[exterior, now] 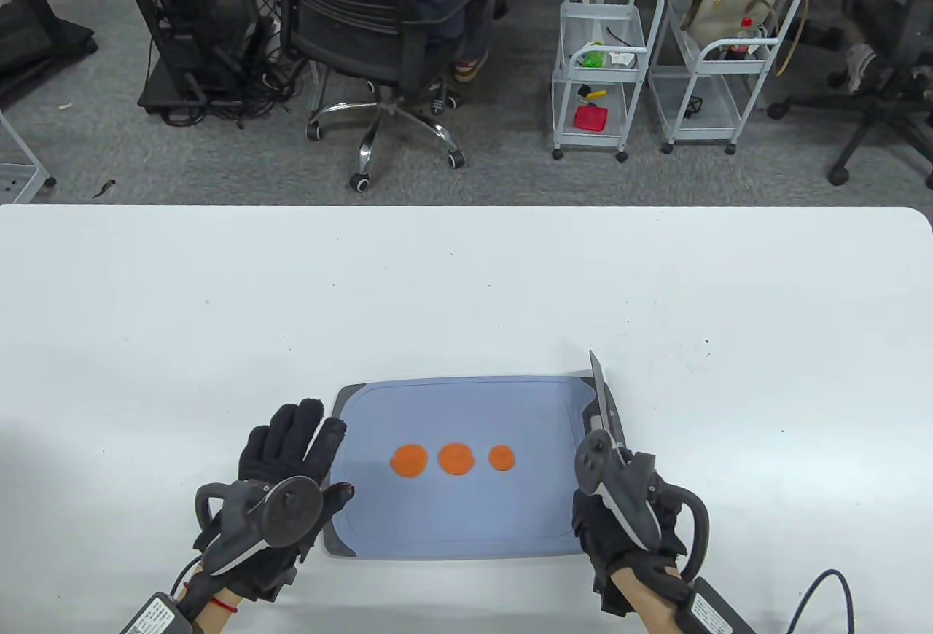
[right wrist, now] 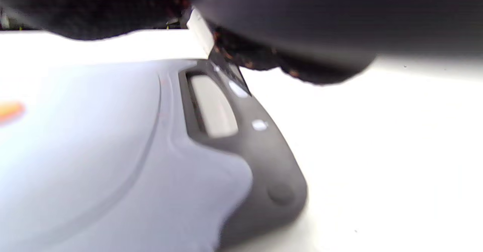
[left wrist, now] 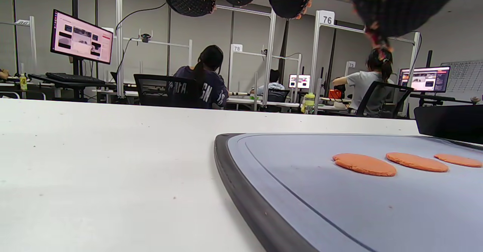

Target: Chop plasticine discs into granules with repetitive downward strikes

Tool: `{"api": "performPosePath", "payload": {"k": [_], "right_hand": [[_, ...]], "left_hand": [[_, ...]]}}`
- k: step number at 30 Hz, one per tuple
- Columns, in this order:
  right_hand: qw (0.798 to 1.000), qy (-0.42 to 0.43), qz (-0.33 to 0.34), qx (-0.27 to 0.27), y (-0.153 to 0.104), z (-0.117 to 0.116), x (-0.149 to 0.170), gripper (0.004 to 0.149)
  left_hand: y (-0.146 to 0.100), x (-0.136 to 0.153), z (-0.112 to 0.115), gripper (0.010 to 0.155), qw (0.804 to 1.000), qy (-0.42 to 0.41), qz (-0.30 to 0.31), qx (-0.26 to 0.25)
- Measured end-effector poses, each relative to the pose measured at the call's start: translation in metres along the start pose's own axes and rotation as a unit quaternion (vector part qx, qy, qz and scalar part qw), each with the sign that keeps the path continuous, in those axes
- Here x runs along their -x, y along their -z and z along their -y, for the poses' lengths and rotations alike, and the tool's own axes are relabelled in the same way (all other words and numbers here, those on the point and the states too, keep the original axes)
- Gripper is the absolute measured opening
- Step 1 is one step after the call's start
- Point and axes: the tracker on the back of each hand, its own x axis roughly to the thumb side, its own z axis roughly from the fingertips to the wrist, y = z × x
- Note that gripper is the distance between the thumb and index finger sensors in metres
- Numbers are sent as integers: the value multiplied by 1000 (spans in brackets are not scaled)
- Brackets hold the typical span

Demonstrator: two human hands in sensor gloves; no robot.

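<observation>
Three orange discs (exterior: 453, 458) lie in a row running nine to three o'clock on the grey cutting board (exterior: 510, 525). The right hand (exterior: 628, 517) grips a knife (exterior: 605, 397), tip toward twelve. The left hand (exterior: 280, 477) rests flat, fingers spread, at the board's nine o'clock edge

Three orange plasticine discs (exterior: 453, 458) lie between the hands on a pale blue-grey cutting board (exterior: 452, 517) with a dark grey rim. The bench (exterior: 466, 284) is white. Both hands, left (exterior: 280, 477) and right (exterior: 630, 517), wear black gloves flecked with orange; the knife (exterior: 606, 408) blade is silver-grey.
</observation>
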Motion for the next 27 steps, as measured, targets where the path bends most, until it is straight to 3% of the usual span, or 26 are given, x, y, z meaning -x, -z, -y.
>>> {"api": "performPosePath", "payload": {"k": [3, 7, 17, 23, 27], "right_hand": [[997, 75, 19, -26, -3, 4, 4, 57], [987, 147, 38, -51, -16, -11, -10, 56], [994, 98, 57, -9, -49, -36, -71, 56], [994, 89, 66, -11, -56, -38, -99, 56], [993, 89, 73, 20, -60, -27, -104, 55]], "left_hand": [[-2, -2, -1, 79, 1000, 2, 11, 3], [-3, -5, 1, 79, 1000, -2, 22, 9], [-4, -6, 1, 77, 999, -6, 33, 16], [-3, -6, 1, 77, 999, -9, 34, 28], [-3, -6, -2, 77, 999, -5, 33, 28]]}}
